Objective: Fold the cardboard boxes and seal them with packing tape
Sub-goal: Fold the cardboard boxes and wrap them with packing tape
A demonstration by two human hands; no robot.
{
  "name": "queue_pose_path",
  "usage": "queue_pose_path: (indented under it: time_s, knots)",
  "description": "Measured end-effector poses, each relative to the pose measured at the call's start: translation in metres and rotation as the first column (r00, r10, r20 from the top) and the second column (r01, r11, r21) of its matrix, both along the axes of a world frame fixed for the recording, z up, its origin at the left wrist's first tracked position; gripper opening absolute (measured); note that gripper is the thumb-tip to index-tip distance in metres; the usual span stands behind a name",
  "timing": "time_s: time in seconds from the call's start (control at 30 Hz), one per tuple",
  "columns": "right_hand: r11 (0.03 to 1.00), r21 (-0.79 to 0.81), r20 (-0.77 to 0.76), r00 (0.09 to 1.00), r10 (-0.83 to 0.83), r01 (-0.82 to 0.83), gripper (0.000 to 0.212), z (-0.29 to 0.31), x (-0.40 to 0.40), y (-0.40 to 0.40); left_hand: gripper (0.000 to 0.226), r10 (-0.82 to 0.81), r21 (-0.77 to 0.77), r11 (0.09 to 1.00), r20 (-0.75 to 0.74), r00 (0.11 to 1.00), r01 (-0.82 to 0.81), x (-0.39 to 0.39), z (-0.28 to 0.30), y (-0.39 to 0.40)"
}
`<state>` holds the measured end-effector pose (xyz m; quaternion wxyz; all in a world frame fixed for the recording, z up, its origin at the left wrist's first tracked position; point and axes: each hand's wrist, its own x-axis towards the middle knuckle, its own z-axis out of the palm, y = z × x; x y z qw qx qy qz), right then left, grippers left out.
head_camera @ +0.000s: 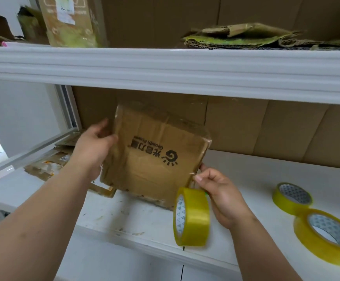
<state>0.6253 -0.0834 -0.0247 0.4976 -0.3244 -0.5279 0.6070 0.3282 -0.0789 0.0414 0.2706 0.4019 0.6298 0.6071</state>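
Left hand: the fingers curl round the left edge of the cardboard box, with the thumb laid on the printed face. The grip sits on the upper part of that edge.

Right hand: the thumb and forefinger pinch at the lower right corner of the box. The remaining fingers are curled; a roll of yellow packing tape stands on edge directly against the left side of this hand. Whether the roll hangs from the fingers or from a strip of tape cannot be told.

Box: it is held between the two hands, tilted, with its broad printed face toward the camera. The print, a black logo and lettering, reads upside down. Glossy tape shows along its upper left edge. Its lower edge sits close above the white work surface; whether it touches cannot be told.

Work surface: two more yellow tape rolls lie flat on it to the right of the right hand. The smaller roll lies farther back; the larger roll lies nearer, just beside it. Flattened cardboard pieces lie at the left, behind the left forearm.

Above the box runs a white shelf. On it stand an upright carton at the left and a stack of flattened cardboard at the right. Brown cardboard sheets line the back wall behind the box.
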Motion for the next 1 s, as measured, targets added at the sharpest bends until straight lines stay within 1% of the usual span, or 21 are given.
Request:
queue_pose_path:
  time_s: [0.03,0.1,0.13,0.17,0.23,0.3,0.33,0.4,0.43,0.47,0.53,0.57,0.6,0.67,0.73,0.77,0.8,0.87,0.93,0.97,1.0]
  knots:
    - [0.998,-0.055,-0.110,0.994,0.022,-0.029,0.019,0.004,0.004,0.000,0.037,0.046,0.015,0.999,-0.008,0.999,-0.046,-0.001,0.011,-0.001]
    - [0.986,-0.142,-0.284,0.958,0.040,-0.083,0.015,0.011,0.013,0.001,0.014,0.063,0.031,0.998,-0.065,0.996,-0.061,-0.006,0.028,-0.003]
    - [0.981,-0.163,-0.328,0.944,0.044,-0.102,0.015,0.013,0.017,0.002,0.014,0.052,0.023,0.998,-0.128,0.990,-0.050,-0.009,0.032,-0.003]
    - [0.978,-0.175,-0.343,0.938,0.051,-0.117,0.015,0.014,0.019,0.002,0.019,0.026,-0.004,1.000,-0.181,0.983,-0.027,-0.010,0.033,-0.003]
    - [0.972,-0.184,-0.330,0.941,0.076,-0.143,0.017,0.015,0.019,0.002,0.027,-0.107,-0.096,0.991,-0.148,0.983,0.094,-0.011,0.029,-0.003]
    - [0.968,-0.187,-0.311,0.945,0.101,-0.165,0.019,0.013,0.016,0.000,0.050,-0.242,-0.243,0.946,-0.100,0.965,0.212,-0.010,0.018,-0.004]
    - [0.969,-0.181,-0.300,0.947,0.111,-0.171,0.021,0.011,0.015,-0.001,0.061,-0.278,-0.303,0.925,-0.133,0.951,0.228,-0.009,0.014,-0.005]
    - [0.974,-0.164,-0.266,0.958,0.108,-0.156,0.023,0.010,0.016,0.000,0.071,-0.241,-0.336,0.927,-0.199,0.950,0.164,-0.010,0.008,-0.001]
    - [0.976,-0.162,-0.256,0.962,0.100,-0.145,0.022,0.010,0.017,0.001,0.068,-0.183,-0.321,0.941,-0.215,0.959,0.108,-0.010,0.008,0.001]
    - [0.977,-0.161,-0.256,0.962,0.096,-0.140,0.022,0.011,0.019,0.002,0.060,-0.115,-0.295,0.955,-0.249,0.961,0.038,-0.011,0.009,0.004]
    - [0.978,-0.154,-0.265,0.960,0.095,-0.139,0.019,0.012,0.023,0.004,0.027,0.004,-0.257,0.962,-0.313,0.950,-0.089,-0.011,0.015,0.009]
    - [0.980,-0.149,-0.246,0.965,0.090,-0.130,0.016,0.012,0.025,0.006,0.017,0.043,-0.242,0.964,-0.277,0.960,-0.112,-0.012,0.018,0.012]
    - [0.983,-0.144,-0.208,0.975,0.082,-0.113,0.015,0.012,0.027,0.007,0.014,0.060,-0.240,0.965,-0.202,0.978,-0.109,-0.013,0.020,0.013]
    - [0.985,-0.150,-0.134,0.989,0.060,-0.080,0.013,0.011,0.029,0.008,0.013,0.055,-0.238,0.970,0.019,0.998,-0.049,-0.016,0.023,0.013]
    - [0.984,-0.173,-0.101,0.995,0.016,-0.034,0.014,0.008,0.028,0.009,0.020,-0.008,-0.192,0.979,0.286,0.958,0.066,-0.016,0.023,0.009]
    - [0.984,-0.177,-0.090,0.996,-0.005,-0.011,0.016,0.006,0.026,0.011,0.029,-0.055,-0.168,0.978,0.348,0.936,0.120,-0.017,0.020,0.007]
    - [0.986,-0.169,-0.067,0.997,-0.024,0.012,0.019,0.003,0.023,0.012,0.039,-0.101,-0.153,0.975,0.340,0.935,0.160,-0.019,0.015,0.006]
    - [0.991,-0.113,0.019,0.997,-0.072,0.074,0.022,-0.001,0.019,0.013,0.051,-0.138,-0.142,0.975,0.210,0.968,0.170,-0.020,0.005,0.004]
    - [0.990,-0.061,0.093,0.988,-0.123,0.129,0.022,-0.005,0.015,0.014,0.041,-0.148,-0.167,0.971,0.138,0.979,0.171,-0.020,-0.014,-0.002]
    - [0.989,-0.052,0.109,0.985,-0.135,0.142,0.022,-0.007,0.013,0.014,0.037,-0.164,-0.234,0.952,0.155,0.974,0.198,-0.018,-0.025,-0.005]
    - [0.989,-0.048,0.119,0.984,-0.135,0.141,0.023,-0.008,0.011,0.014,0.042,-0.193,-0.311,0.918,0.189,0.963,0.245,-0.015,-0.035,-0.008]
